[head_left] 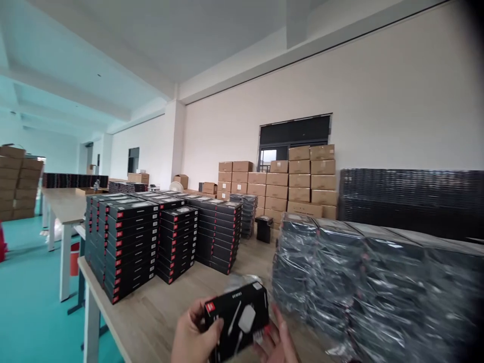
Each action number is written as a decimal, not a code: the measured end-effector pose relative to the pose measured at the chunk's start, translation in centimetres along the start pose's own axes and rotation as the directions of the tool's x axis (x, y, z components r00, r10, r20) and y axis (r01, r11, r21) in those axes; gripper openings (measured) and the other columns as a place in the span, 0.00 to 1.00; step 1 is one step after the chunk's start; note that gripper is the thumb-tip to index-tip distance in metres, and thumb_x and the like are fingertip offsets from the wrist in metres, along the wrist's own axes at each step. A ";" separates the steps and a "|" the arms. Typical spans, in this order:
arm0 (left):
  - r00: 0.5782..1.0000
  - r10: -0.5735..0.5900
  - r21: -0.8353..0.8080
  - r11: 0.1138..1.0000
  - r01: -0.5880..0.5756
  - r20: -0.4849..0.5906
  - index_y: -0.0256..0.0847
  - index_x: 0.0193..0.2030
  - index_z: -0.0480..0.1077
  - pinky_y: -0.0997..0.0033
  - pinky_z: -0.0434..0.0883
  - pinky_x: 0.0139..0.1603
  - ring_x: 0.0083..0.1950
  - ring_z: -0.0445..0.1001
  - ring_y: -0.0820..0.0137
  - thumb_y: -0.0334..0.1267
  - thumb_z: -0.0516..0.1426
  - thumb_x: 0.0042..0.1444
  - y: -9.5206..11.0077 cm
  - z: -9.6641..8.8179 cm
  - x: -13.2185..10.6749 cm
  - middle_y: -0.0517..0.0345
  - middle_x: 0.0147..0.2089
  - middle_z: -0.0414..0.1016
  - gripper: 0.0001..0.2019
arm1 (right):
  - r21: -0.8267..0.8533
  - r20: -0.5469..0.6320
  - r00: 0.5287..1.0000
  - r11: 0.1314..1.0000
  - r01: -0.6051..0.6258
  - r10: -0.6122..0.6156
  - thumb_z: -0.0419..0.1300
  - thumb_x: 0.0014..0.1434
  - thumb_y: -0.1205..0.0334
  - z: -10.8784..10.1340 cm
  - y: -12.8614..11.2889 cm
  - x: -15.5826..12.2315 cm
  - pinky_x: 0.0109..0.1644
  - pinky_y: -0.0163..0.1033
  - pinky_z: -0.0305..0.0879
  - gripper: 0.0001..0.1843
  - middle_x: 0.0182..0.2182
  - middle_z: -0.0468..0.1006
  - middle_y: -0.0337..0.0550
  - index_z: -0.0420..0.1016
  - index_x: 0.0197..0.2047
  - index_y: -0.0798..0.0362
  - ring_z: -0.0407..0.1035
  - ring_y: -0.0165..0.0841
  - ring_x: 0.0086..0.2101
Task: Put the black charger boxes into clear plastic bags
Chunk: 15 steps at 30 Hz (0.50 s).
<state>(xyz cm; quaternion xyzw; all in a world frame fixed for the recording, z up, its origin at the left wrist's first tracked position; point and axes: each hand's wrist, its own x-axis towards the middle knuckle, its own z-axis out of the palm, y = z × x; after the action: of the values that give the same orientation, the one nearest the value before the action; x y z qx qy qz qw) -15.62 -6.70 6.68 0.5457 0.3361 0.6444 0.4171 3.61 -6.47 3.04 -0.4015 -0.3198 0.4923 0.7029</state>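
Note:
A flat black product box (237, 318) with a red corner tag and a white printed picture is held low in front of me, over the wooden table (159, 312). My left hand (192, 335) grips its left edge, thumb on the face. My right hand (278, 340) holds its right edge from below, fingers closed round it. Clear wrapping film (244, 280) shows just behind the box.
Stacks of the same black boxes (130, 242) stand on the table's left, more behind them (219, 232). Film-wrapped bundles (370, 282) fill the right side. Brown cartons (298, 184) line the far wall. Another table (64, 204) stands at left on the teal floor (26, 302).

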 end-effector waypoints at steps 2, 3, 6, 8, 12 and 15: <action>0.964 -0.188 -0.306 0.922 0.239 0.187 0.39 0.35 0.76 0.68 0.70 0.37 0.33 0.76 0.64 0.43 0.69 0.37 -2.3 1.7 -1.8 0.57 0.29 0.78 0.17 | 0.014 0.027 0.999 1.000 -0.026 0.025 0.65 0.45 0.36 -0.6 -1.3 -0.7 0.46 0.44 0.72 0.34 0.45 0.82 0.43 0.75 0.51 0.47 0.74 0.45 0.47; 0.917 -0.258 -0.410 0.833 0.371 0.306 0.38 0.34 0.76 0.67 0.70 0.37 0.32 0.76 0.63 0.49 0.69 0.36 -2.9 2.3 -2.3 0.56 0.27 0.78 0.20 | -0.040 0.053 0.998 0.999 -0.017 0.019 0.66 0.46 0.38 -0.7 -1.8 -1.1 0.46 0.43 0.72 0.31 0.42 0.83 0.43 0.77 0.47 0.50 0.75 0.45 0.44; 0.744 -0.387 -0.506 0.555 0.660 0.545 0.37 0.34 0.77 0.57 0.70 0.47 0.42 0.78 0.52 0.61 0.63 0.41 -3.6 2.6 -2.9 0.48 0.32 0.80 0.26 | -0.237 0.150 0.989 0.970 0.053 -0.017 0.65 0.47 0.39 -0.3 -2.4 -2.4 0.42 0.43 0.72 0.28 0.36 0.84 0.46 0.79 0.42 0.54 0.77 0.45 0.38; 0.712 -0.417 -0.505 0.507 0.698 0.565 0.39 0.37 0.78 0.52 0.65 0.57 0.53 0.73 0.47 0.57 0.65 0.40 -3.7 1.9 -3.2 0.45 0.41 0.81 0.24 | -0.404 0.199 0.978 0.904 0.140 -0.063 0.63 0.48 0.38 0.2 -2.5 -2.6 0.43 0.44 0.72 0.28 0.38 0.84 0.48 0.80 0.40 0.54 0.77 0.46 0.40; 0.731 -0.429 -0.517 0.519 0.681 0.531 0.43 0.43 0.77 0.48 0.60 0.62 0.58 0.70 0.43 0.45 0.69 0.36 -4.7 0.3 -3.4 0.47 0.48 0.80 0.24 | -0.794 0.139 0.960 0.552 0.255 -0.243 0.55 0.51 0.37 -2.4 -4.9 -1.8 0.57 0.52 0.62 0.29 0.48 0.80 0.53 0.80 0.42 0.52 0.70 0.50 0.51; 0.677 -0.474 -0.526 0.427 0.736 0.563 0.39 0.49 0.75 0.46 0.61 0.61 0.56 0.72 0.43 0.48 0.64 0.45 -5.1 0.0 -2.8 0.44 0.46 0.80 0.25 | -0.989 0.101 0.902 0.060 0.139 -0.420 0.58 0.44 0.38 -9.8 -8.3 -1.3 0.53 0.67 0.58 0.26 0.45 0.80 0.57 0.81 0.38 0.48 0.68 0.61 0.50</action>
<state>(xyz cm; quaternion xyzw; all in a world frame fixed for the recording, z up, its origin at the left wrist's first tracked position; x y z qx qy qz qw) -14.55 -7.04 0.99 0.2735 0.1559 0.4214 0.8505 15.11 -11.75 5.68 -0.7420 -0.5568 -0.0350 0.3716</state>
